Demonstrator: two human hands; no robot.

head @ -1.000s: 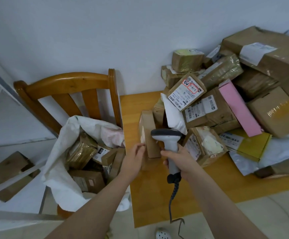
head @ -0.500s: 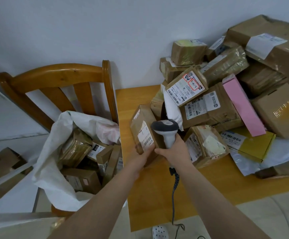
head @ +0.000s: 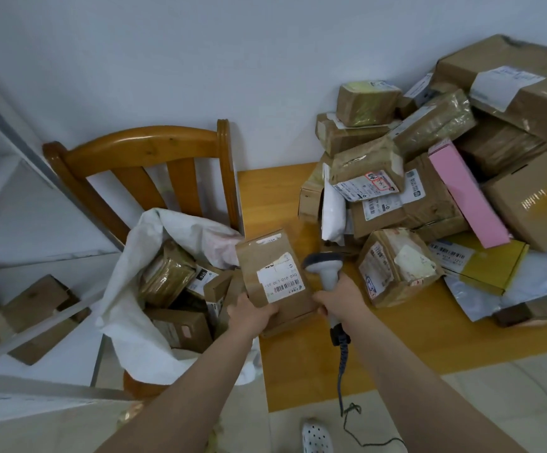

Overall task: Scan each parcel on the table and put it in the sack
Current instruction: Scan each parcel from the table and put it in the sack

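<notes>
Flat brown cardboard parcel with a white barcode label (head: pixel 273 277) sits over the table's left edge, tilted, label face up toward the camera; can't tell if its bottom edge touches the tabletop. Left hand (head: pixel 249 313) grips the parcel's lower left corner, thumb on the label face, fingers curled under. Right hand (head: pixel 339 302) is wrapped round the handle of a grey-and-white handheld barcode scanner (head: pixel 322 266), over the table's left front part, scanner head just beside the parcel's right edge. Dark coiled scanner cable (head: pixel 341 371) hangs off the table's front edge to the floor. Orange-yellow wooden table (head: pixel 347 361) stands against the white wall. White woven sack (head: pixel 125 289) is just off the table's left edge, open on a brown wooden slat-back chair (head: pixel 148 152), with several taped brown boxes inside. Pile of brown cardboard parcels (head: pixel 429 204) covers the table's far right part, stacked against the wall. In that pile: long pink box (head: pixel 465 194) leaning diagonally, flat yellow box (head: pixel 494 268) below it near the table's right front. White perforated shoe (head: pixel 314 438) is on the floor below the table's front edge.
</notes>
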